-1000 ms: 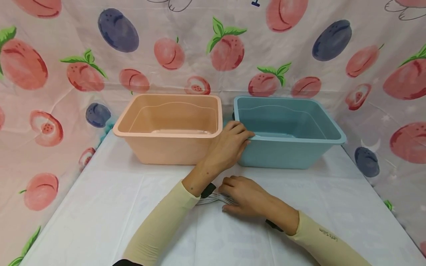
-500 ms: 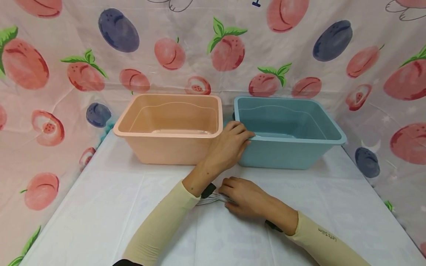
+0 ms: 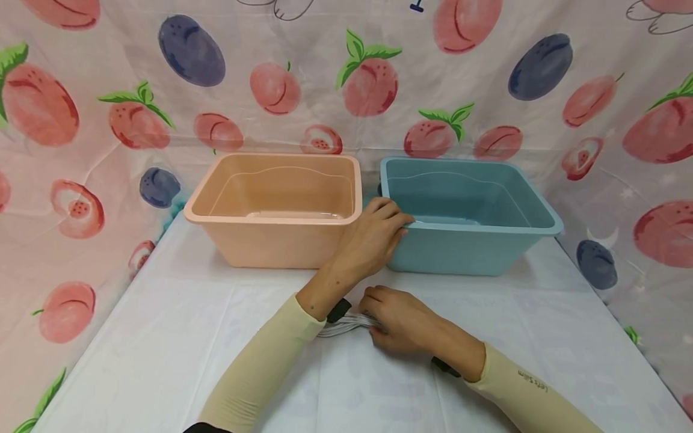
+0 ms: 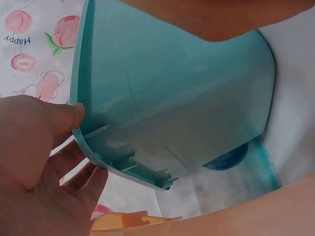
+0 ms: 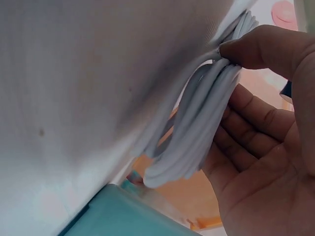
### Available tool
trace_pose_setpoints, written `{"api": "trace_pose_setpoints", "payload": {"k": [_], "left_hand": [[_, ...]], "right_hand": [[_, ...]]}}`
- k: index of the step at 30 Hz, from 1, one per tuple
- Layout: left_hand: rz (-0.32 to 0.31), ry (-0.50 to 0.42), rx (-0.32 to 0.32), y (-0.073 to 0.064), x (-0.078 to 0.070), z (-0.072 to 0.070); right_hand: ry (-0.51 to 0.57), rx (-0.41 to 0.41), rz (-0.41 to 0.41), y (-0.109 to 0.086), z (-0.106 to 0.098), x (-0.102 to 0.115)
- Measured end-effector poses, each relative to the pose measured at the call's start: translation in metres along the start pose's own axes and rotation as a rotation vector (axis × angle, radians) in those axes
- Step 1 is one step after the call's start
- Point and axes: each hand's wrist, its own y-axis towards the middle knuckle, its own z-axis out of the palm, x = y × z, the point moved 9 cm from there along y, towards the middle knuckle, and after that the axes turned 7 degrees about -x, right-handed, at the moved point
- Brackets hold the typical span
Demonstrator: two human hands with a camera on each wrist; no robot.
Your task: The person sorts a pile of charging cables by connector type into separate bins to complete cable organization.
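My left hand (image 3: pixel 373 237) grips the near-left corner of the teal plastic tub (image 3: pixel 449 251). The left wrist view shows its thumb and fingers (image 4: pixel 93 189) on opposite sides of the tub rim (image 4: pixel 75 98). Low over the white cloth, my right hand (image 3: pixel 403 322) pinches a coiled bundle of white cable (image 3: pixel 346 325). Close up in the right wrist view, the thumb lies across the narrow middle of the cable bundle (image 5: pixel 202 123), with the fingers behind it and the loops fanning out below. My left forearm hides the bundle's left end in the head view.
A peach-coloured tub (image 3: pixel 276 243) stands left of the teal one, with a narrow gap between them. Both stand on a white-covered table (image 3: pixel 157 355). Behind them hangs a fruit-print curtain (image 3: pixel 319 36), which also runs down both sides.
The right hand's thumb and fingers have drawn slightly to the right along the cable bundle. The left hand and both tubs look the same.
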Motion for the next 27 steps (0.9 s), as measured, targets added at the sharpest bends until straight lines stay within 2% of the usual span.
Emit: {"api": "trace_pose_setpoints", "payload": {"k": [10, 27], "left_hand": [[-0.008, -0.008, 0.004, 0.0, 0.0, -0.001], [0.0, 0.006, -0.002, 0.001, 0.0, -0.002]], "right_hand": [[0.023, 0.006, -0.01, 0.0, -0.008, -0.003], [-0.032, -0.034, -0.05, -0.004, -0.039, -0.009]]}}
